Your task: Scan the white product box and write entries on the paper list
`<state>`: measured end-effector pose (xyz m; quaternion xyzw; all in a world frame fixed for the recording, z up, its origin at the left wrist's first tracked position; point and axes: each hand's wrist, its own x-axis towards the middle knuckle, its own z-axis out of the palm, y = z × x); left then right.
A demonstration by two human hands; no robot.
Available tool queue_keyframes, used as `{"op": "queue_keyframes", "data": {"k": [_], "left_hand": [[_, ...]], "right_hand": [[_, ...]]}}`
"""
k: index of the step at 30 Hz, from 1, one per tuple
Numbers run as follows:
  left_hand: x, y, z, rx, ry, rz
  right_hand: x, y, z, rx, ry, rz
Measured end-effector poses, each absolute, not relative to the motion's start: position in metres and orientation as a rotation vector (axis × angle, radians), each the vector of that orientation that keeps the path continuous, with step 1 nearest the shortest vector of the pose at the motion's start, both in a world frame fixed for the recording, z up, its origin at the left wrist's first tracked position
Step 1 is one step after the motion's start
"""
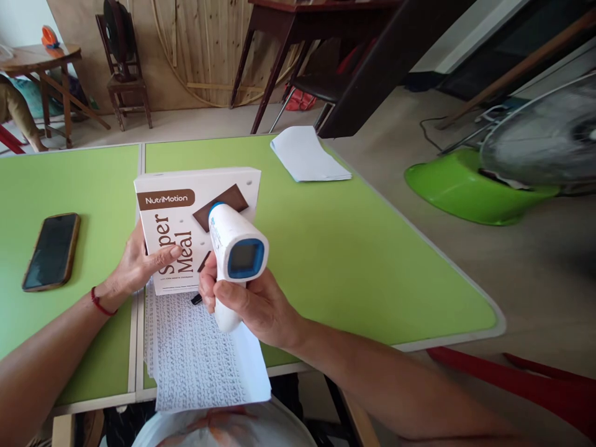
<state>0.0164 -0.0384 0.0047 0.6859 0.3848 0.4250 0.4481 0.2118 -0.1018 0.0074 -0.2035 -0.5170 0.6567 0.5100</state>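
My left hand [148, 256] grips the lower left side of a white box [177, 180] with a brown NutriMotion label, thumb across its front. The box is held tilted above the green table. In my right hand [254, 304] is a white infrared thermometer [228, 233] with a blue-framed screen, my fingers wrapped round its handle. Its front end points at the box face; whether they touch I cannot tell. The screen looks blank. Below both hands lies a sheet of paper [200, 360] covered in rows of writing, with a small black object [196, 299] partly hidden on it.
A phone [51, 251] lies on the green table [354, 267] at the left. Stacked white papers [307, 155] rest near the far right edge. A fan [549, 136] and a green plastic chair [475, 189] stand on the floor to the right.
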Motion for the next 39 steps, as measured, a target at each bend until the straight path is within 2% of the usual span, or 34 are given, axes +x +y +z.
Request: {"op": "queue_keyframes", "data": {"k": [25, 32, 39], "left_hand": [[0.017, -0.039, 0.008, 1.652, 0.917, 1.043], [0.014, -0.036, 0.016, 1.756, 0.878, 0.932], [0.0, -0.027, 0.032, 1.961, 0.927, 0.596]], "right_hand": [[0.214, -0.102, 0.006, -0.43, -1.221, 1.609], [0.214, -0.101, 0.005, -0.449, -1.198, 1.612], [0.215, -0.1, 0.005, -0.489, -1.187, 1.616]]}}
